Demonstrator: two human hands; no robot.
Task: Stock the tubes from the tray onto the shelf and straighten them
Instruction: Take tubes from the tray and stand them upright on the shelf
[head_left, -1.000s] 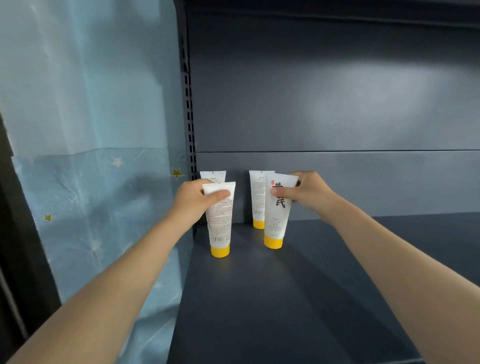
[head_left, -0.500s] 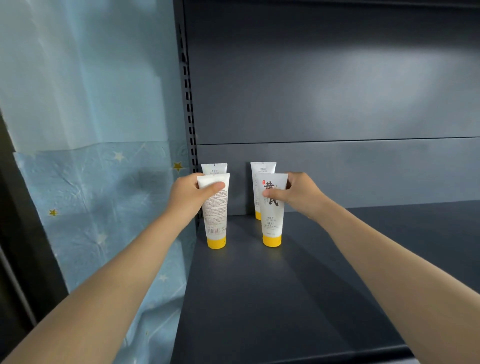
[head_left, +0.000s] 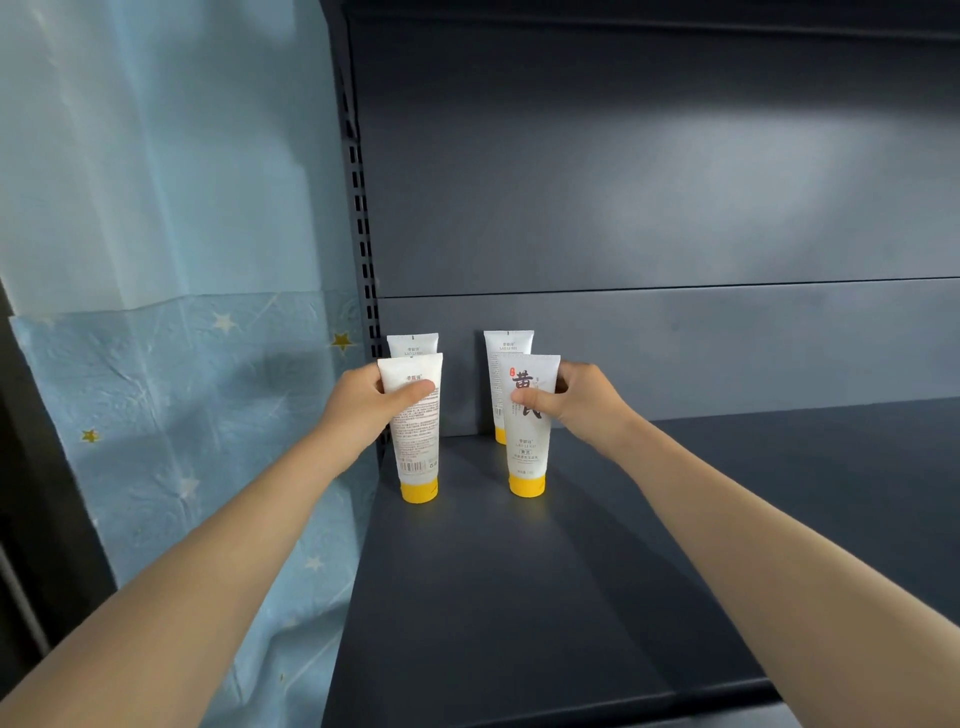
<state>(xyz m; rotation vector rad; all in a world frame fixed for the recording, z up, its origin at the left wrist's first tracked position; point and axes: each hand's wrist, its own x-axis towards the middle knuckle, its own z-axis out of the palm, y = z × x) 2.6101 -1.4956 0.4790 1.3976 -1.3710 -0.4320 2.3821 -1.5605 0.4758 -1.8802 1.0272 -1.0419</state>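
- The left hand (head_left: 358, 405) grips the front-left tube (head_left: 418, 452) near its crimped top, with the thumb across the printed face and the fingers curled behind it.
- That tube stands upright on its yellow cap, just left of frame centre.
- The right hand (head_left: 582, 402) pinches the front-right tube (head_left: 527, 447) the same way, its thumb over the large black characters.
- This tube also stands cap-down, beside the first but apart from it.
- The back-left tube (head_left: 413, 344) and back-right tube (head_left: 506, 345) stand behind them against the back panel (head_left: 649, 182), each partly hidden.
- All four stand near the left rear corner of a dark grey metal shelf (head_left: 571, 582).
- A slotted upright (head_left: 363, 234) rises at the shelf's left edge.
- A pale blue star-printed sheet (head_left: 182, 389) fills the left of the frame.
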